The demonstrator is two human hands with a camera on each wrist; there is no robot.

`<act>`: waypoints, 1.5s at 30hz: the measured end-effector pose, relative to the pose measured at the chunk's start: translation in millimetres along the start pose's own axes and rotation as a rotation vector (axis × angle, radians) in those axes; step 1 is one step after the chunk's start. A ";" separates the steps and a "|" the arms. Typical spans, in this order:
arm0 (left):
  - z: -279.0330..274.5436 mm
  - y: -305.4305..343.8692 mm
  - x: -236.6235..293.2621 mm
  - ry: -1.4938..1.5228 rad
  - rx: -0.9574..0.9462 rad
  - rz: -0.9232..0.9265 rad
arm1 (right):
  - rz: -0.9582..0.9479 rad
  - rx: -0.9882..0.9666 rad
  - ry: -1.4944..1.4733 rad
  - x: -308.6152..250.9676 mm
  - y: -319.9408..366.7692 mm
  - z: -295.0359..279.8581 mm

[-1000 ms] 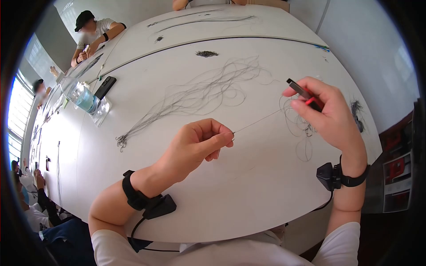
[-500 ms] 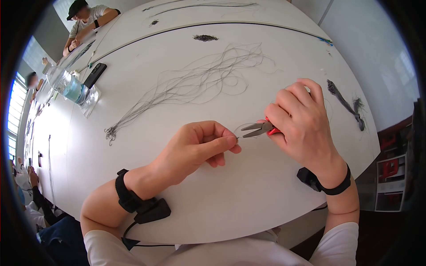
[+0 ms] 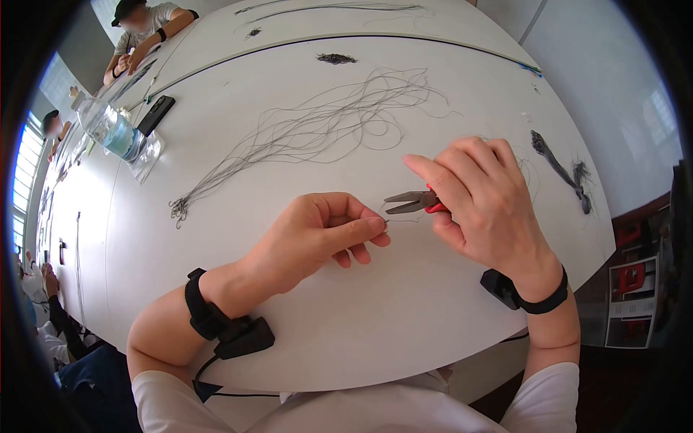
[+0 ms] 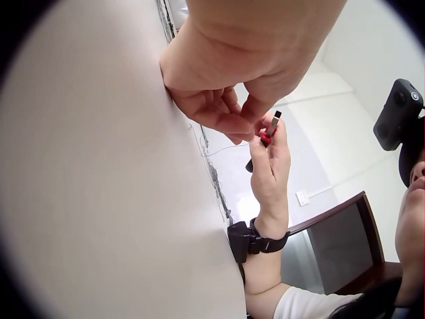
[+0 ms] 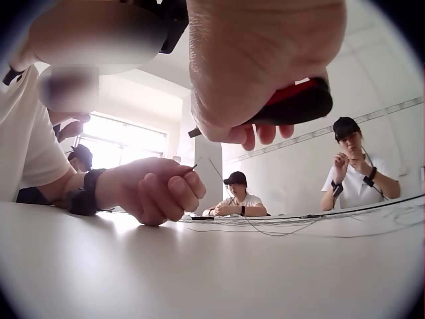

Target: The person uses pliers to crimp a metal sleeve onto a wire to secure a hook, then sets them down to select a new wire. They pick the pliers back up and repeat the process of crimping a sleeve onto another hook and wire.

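Observation:
In the head view my left hand [image 3: 317, 234] pinches a small dark hook-like piece [image 3: 385, 222] between thumb and index finger, with a thin line trailing from it. Red-handled pliers [image 3: 410, 202] are gripped in my right hand [image 3: 487, 202], their jaws parted just above and right of the left fingertips. Seen from the right wrist, the dark tip [image 5: 194, 167] pokes up from the left hand [image 5: 156, 196], and the black-and-red handle [image 5: 295, 103] lies in the right palm. Beyond the hands, a bundle of long dark lines [image 3: 289, 137] ends in several hooks [image 3: 178, 209].
On the white table [image 3: 346, 325] lie a dark pile [image 3: 336, 58], a tied dark bundle [image 3: 559, 162] at the right, a plastic bottle [image 3: 112, 133] and a phone [image 3: 156, 115] at the left. Another person [image 3: 148, 32] sits at the far left.
My right hand has come left and turned over, bringing the pliers from farther right to beside the left fingertips. The line that stretched between the hands now hangs loose. The left hand keeps its pinch.

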State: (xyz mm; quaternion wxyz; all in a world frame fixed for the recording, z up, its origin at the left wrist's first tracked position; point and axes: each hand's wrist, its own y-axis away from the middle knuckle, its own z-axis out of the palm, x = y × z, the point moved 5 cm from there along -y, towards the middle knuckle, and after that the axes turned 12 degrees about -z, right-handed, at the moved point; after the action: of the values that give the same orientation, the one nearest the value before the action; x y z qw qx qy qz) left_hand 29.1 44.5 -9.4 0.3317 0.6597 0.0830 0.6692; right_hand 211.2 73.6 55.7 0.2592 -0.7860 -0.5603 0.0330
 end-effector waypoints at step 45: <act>1.8 2.9 3.1 -0.017 -0.027 -0.009 | -0.040 0.107 0.236 -3.3 1.3 2.3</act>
State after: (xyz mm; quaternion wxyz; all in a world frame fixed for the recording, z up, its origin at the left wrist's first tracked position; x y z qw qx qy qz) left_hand 30.1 43.5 -5.1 0.3442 0.6604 0.0740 0.6633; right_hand 210.4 71.2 52.3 0.3656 -0.7581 -0.5389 -0.0351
